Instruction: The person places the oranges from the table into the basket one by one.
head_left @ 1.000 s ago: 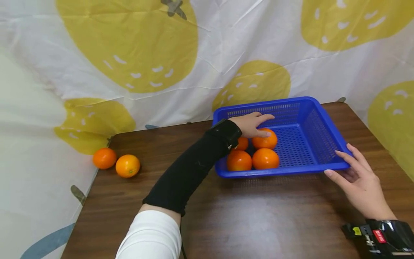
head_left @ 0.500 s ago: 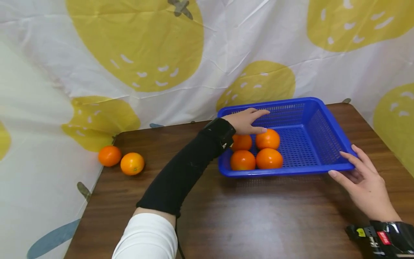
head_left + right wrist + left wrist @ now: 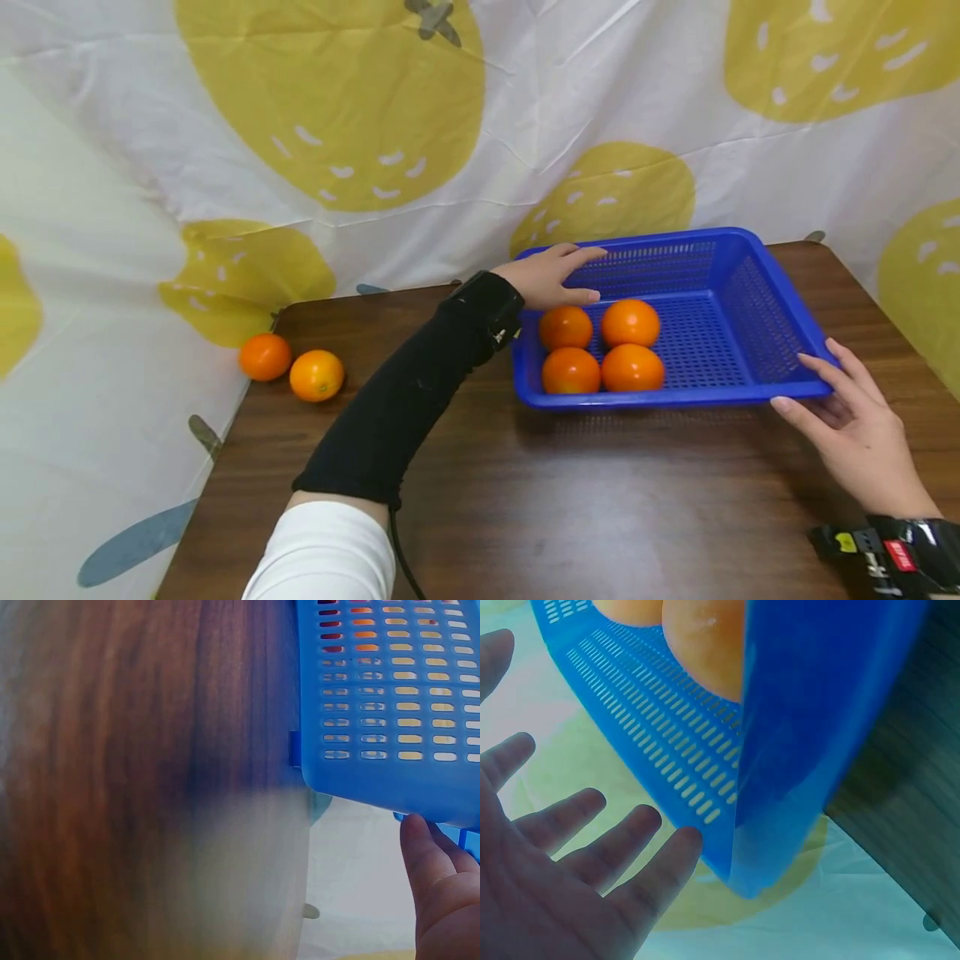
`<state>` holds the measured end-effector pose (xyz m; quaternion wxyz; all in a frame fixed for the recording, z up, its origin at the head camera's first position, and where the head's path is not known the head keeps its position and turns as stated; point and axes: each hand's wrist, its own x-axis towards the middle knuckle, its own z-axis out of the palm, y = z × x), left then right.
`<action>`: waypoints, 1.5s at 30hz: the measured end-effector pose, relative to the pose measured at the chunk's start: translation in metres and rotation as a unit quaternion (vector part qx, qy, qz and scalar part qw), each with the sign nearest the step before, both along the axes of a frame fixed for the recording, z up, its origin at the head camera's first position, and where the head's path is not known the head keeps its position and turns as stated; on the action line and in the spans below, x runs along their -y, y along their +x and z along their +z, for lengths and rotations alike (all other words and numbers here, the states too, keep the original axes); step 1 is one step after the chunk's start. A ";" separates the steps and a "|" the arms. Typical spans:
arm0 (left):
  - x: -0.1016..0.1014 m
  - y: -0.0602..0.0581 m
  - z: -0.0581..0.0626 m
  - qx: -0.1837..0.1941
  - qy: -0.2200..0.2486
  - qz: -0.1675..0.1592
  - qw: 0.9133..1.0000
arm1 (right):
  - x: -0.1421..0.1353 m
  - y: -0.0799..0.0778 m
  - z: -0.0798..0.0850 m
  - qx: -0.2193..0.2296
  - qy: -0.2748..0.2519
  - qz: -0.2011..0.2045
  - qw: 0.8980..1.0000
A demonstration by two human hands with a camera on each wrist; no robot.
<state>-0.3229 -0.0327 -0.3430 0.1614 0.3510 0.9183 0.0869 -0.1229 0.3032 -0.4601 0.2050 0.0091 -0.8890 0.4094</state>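
A rectangular blue plastic basket with slotted walls (image 3: 693, 337) is standing toward the back right of the brown wood-grain tabletop (image 3: 585, 492), and four round, glossy orange fruits (image 3: 633, 367) are sitting two by two in its left part. The right hand (image 3: 862, 425) is gripping the near right corner between thumb and fingers. The left hand (image 3: 549, 277) is hovering at the far left rim, its fingers spreading straight and holding nothing (whether any fingertip is touching the rim, I cannot tell). Farther left, two loose orange fruits (image 3: 317, 375) are lying side by side near the tabletop's edge. Behind, a white cloth with yellow fruit shapes (image 3: 525, 100) is hanging.
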 end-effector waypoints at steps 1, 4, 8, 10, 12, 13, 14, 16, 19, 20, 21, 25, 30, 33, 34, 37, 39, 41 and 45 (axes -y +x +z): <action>0.001 0.000 0.000 -0.002 0.003 0.002 1.000 | 0.000 0.000 0.000 -0.001 0.000 0.000 1.000; 0.005 -0.002 0.001 -0.007 0.015 0.004 1.000 | -0.002 -0.001 0.000 -0.005 0.002 -0.002 1.000; 0.012 -0.007 -0.001 -0.019 0.026 0.005 0.999 | -0.004 -0.002 0.000 -0.008 0.000 -0.002 1.000; 0.015 -0.009 -0.002 -0.024 0.029 0.007 0.999 | -0.005 -0.002 0.000 -0.009 0.001 -0.004 1.000; 0.019 -0.011 -0.002 -0.033 0.031 0.010 0.999 | -0.005 -0.002 0.000 -0.007 0.005 -0.005 1.000; 0.021 -0.011 -0.002 -0.036 0.033 0.011 0.999 | -0.006 -0.002 0.001 -0.006 0.005 -0.006 1.000; 0.023 -0.012 -0.002 -0.038 0.032 0.013 0.999 | -0.006 -0.002 0.001 -0.004 0.005 -0.007 1.000; 0.027 -0.013 -0.002 -0.044 0.036 0.013 0.998 | -0.006 -0.002 0.000 -0.002 0.007 -0.012 1.000; 0.035 -0.016 -0.003 -0.044 0.036 0.018 0.998 | -0.006 -0.001 0.000 -0.001 0.004 -0.017 1.000; 0.038 -0.017 -0.004 -0.042 0.036 0.021 0.998 | -0.006 -0.001 0.000 -0.002 0.002 -0.018 1.000; 0.042 -0.018 -0.005 -0.043 0.037 0.023 0.998 | -0.006 -0.001 0.000 -0.004 0.000 -0.020 1.000; 0.055 -0.021 -0.007 -0.036 0.039 0.036 0.998 | -0.008 -0.002 -0.001 -0.011 -0.007 -0.020 1.000; 0.068 -0.022 -0.009 -0.028 0.049 0.053 0.997 | -0.011 -0.003 -0.002 -0.017 -0.016 -0.022 0.999; 0.072 -0.021 -0.011 -0.036 0.047 0.059 0.997 | -0.012 -0.003 -0.002 -0.016 -0.017 -0.021 0.999; 0.073 -0.021 -0.012 -0.039 0.046 0.060 0.996 | -0.012 -0.003 -0.002 -0.015 -0.017 -0.021 1.000; 0.075 -0.020 -0.015 -0.044 0.042 0.063 0.996 | -0.012 -0.003 -0.002 -0.013 -0.015 -0.018 1.000; 0.077 -0.020 -0.016 -0.041 0.042 0.067 0.996 | -0.012 -0.004 -0.002 -0.014 -0.015 -0.017 1.000; 0.079 -0.020 -0.016 -0.035 0.043 0.072 0.996 | -0.012 -0.004 -0.003 -0.015 -0.013 -0.019 1.000; 0.084 -0.019 -0.015 -0.026 0.043 0.085 0.995 | -0.013 -0.005 -0.003 -0.014 -0.011 -0.021 1.000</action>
